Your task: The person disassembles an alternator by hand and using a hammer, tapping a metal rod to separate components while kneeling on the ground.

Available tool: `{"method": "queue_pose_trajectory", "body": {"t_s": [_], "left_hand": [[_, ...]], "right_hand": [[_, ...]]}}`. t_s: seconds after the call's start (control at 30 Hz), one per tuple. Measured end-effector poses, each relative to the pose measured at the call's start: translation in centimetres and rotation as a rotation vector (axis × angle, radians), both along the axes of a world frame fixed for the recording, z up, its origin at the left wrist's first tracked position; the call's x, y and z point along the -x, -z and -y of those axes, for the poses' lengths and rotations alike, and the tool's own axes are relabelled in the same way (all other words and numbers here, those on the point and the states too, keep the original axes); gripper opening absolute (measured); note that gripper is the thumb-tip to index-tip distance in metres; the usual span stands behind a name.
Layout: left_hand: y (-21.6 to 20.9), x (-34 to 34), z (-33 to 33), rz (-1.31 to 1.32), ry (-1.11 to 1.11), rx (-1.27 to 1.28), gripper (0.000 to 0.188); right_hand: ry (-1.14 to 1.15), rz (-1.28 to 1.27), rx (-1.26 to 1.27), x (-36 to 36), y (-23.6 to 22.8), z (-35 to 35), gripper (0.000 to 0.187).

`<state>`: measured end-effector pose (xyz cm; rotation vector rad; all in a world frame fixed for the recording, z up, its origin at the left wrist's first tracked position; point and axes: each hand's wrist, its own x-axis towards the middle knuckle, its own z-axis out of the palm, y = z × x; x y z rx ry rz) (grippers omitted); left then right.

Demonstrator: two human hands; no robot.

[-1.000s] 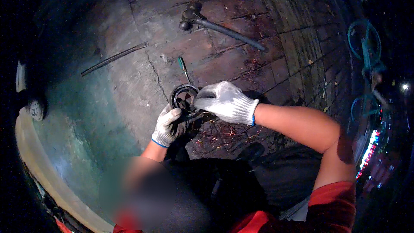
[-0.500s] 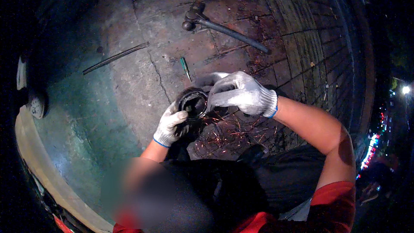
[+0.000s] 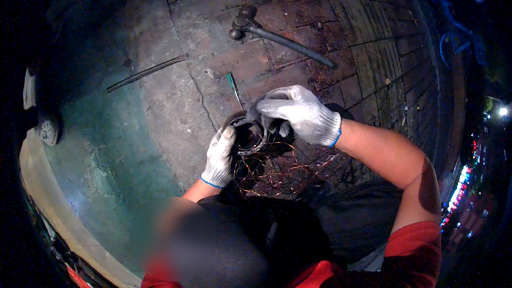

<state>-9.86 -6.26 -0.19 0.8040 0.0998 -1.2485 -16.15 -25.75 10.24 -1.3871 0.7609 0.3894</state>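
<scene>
In white knit gloves with blue cuff edges, both my hands meet at a dark, hollow, ring-shaped metal part (image 3: pixel 258 147), which looks like a motor stator. My left hand (image 3: pixel 220 152) grips its left side, thumb over the rim. At its upper right edge, my right hand (image 3: pixel 301 114) has thumb and fingers curled together; what they pinch is hidden. Thin copper wires (image 3: pixel 282 173) lie in a tangle below the part and over the ground. A small screwdriver (image 3: pixel 233 85) with a green handle lies just beyond the ring, its tip close to it.
Farther out on the paving rests a ball-peen hammer (image 3: pixel 288 45) with a long dark handle. To the left lies a thin metal bar (image 3: pixel 148 73). A shoe (image 3: pixel 48 129) shows at the left edge, and my dark-clad leg (image 3: pixel 362 210) lies close by on the right.
The ring part and my left hand have shifted slightly right, and the opening now faces me at another tilt. My right thumb has straightened along the rim. More copper wires show below it.
</scene>
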Motion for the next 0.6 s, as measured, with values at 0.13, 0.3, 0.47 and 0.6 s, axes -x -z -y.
{"method": "queue_pose_trajectory", "body": {"t_s": [0.13,0.3,0.47,0.6], "left_hand": [[2.3,0.3,0.3,0.248,0.046,-0.111,0.044],[-2.2,-0.7,1.1,0.606,0.140,-0.560,0.047],[-3.4,-0.5,0.8,1.095,0.223,-0.763,0.045],[-1.0,-1.7,-0.6,0.677,0.005,-0.671,0.039]], "right_hand": [[-0.659,0.527,0.949,0.8,2.3,0.2,0.020],[-0.996,-0.018,1.399,1.6,0.5,-3.1,0.012],[-1.098,0.027,0.907,0.6,0.6,-2.4,0.024],[-1.063,0.076,0.492,1.1,0.0,-2.3,0.031]]}}
